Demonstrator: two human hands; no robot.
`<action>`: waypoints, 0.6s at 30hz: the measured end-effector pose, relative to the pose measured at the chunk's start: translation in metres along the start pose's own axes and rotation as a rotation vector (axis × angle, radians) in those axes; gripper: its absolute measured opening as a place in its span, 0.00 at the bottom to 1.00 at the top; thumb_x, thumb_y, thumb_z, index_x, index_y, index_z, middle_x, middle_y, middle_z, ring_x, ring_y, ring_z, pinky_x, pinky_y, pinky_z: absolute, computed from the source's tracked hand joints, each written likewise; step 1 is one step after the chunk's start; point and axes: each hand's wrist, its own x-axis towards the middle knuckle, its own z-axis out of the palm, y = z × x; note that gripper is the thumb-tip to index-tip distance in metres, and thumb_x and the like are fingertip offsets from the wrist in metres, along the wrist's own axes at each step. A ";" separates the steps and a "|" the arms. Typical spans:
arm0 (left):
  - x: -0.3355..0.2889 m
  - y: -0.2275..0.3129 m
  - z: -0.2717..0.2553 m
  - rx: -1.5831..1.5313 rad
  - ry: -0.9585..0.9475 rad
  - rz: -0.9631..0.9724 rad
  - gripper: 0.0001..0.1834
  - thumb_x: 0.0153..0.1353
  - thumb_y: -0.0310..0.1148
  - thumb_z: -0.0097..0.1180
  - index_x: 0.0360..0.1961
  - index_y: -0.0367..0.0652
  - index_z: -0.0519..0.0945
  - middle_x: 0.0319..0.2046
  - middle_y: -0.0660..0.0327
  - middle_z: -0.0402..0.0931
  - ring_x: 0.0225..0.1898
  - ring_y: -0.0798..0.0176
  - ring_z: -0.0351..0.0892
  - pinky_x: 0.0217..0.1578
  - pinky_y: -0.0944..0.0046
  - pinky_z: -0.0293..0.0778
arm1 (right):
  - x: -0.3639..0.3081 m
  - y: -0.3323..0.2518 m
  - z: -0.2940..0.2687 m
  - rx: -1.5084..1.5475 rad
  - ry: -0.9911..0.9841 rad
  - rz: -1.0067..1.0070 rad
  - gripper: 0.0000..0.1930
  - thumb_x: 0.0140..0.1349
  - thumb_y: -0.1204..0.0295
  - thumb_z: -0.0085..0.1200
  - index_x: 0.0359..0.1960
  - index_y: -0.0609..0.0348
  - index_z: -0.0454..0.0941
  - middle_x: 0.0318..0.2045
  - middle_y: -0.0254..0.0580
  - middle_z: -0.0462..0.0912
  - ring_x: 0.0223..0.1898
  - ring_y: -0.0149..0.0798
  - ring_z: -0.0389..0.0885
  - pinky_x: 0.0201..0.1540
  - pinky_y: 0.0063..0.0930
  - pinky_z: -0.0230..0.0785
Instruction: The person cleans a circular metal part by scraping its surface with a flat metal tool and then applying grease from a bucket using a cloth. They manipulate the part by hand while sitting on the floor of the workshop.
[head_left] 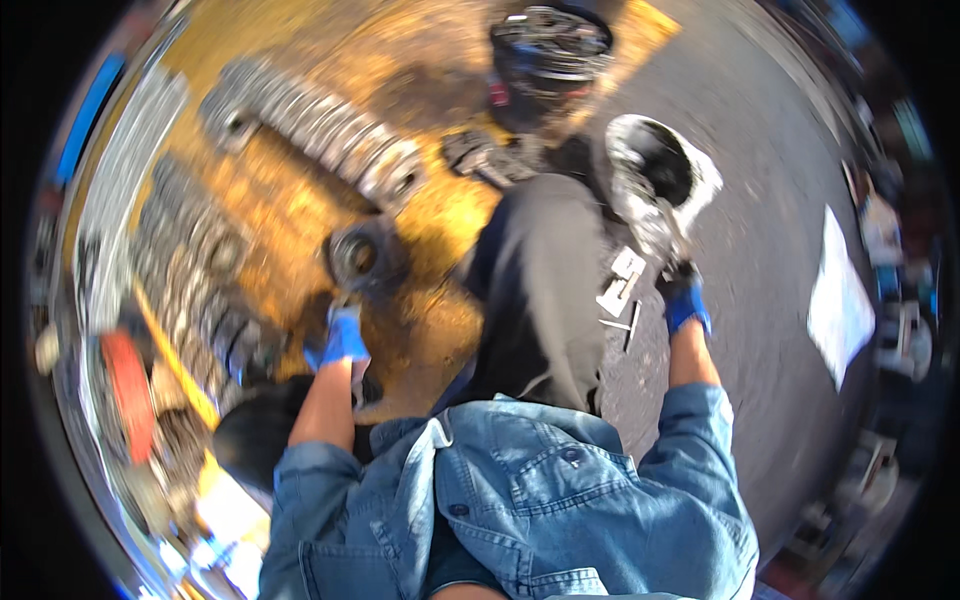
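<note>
My left hand point(338, 338), in a blue-cuffed work glove, is low over the stained yellow floor. Just beyond it stands a round metal ring part point(357, 254) with a hole in its middle, apart from the hand as far as the blur shows. Dark smears hide the left fingers. My right hand point(682, 292), in a similar glove with dark fingers, is closed round the near end of a stick-like tool point(676, 232). The tool's far end reaches the white, dirty-rimmed container point(628, 150) with a dark inside; its kind is too blurred to tell.
Rows of ribbed metal parts point(335, 140) lie far left, with more point(190, 230) nearer the left edge. A dark bucket of metal rings point(553, 60) stands at the far middle. White pieces point(622, 280) lie beside my knee; a white sheet point(840, 300) lies right.
</note>
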 end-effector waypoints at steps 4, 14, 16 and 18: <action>-0.026 0.059 0.034 0.134 0.045 0.010 0.09 0.56 0.25 0.55 0.36 0.48 0.84 0.24 0.66 0.78 0.29 0.71 0.70 0.29 0.62 0.69 | 0.028 -0.007 -0.114 -0.001 -0.467 0.024 0.16 0.64 0.63 0.48 0.50 0.56 0.73 0.38 0.37 0.77 0.30 0.37 0.74 0.32 0.37 0.74; -0.012 0.042 0.022 0.609 0.087 -0.257 0.14 0.57 0.37 0.57 0.44 0.49 0.81 0.42 0.57 0.82 0.42 0.54 0.79 0.41 0.55 0.75 | -0.011 -0.103 0.044 -0.087 -0.502 -0.152 0.23 0.66 0.61 0.48 0.62 0.48 0.71 0.42 0.25 0.84 0.28 0.24 0.76 0.27 0.19 0.62; -0.016 0.083 0.053 0.798 -0.127 -0.094 0.14 0.59 0.39 0.55 0.45 0.50 0.81 0.45 0.57 0.82 0.44 0.52 0.80 0.43 0.55 0.75 | -0.072 -0.138 0.103 -0.422 -0.692 -0.459 0.23 0.66 0.60 0.49 0.62 0.48 0.71 0.45 0.28 0.82 0.31 0.27 0.76 0.30 0.26 0.65; -0.023 0.075 0.051 1.004 -0.212 0.133 0.11 0.60 0.38 0.52 0.41 0.51 0.82 0.42 0.58 0.82 0.43 0.55 0.80 0.43 0.56 0.74 | -0.101 -0.146 0.186 -0.686 -0.971 -0.507 0.25 0.64 0.59 0.51 0.62 0.50 0.70 0.44 0.32 0.81 0.34 0.30 0.76 0.30 0.30 0.65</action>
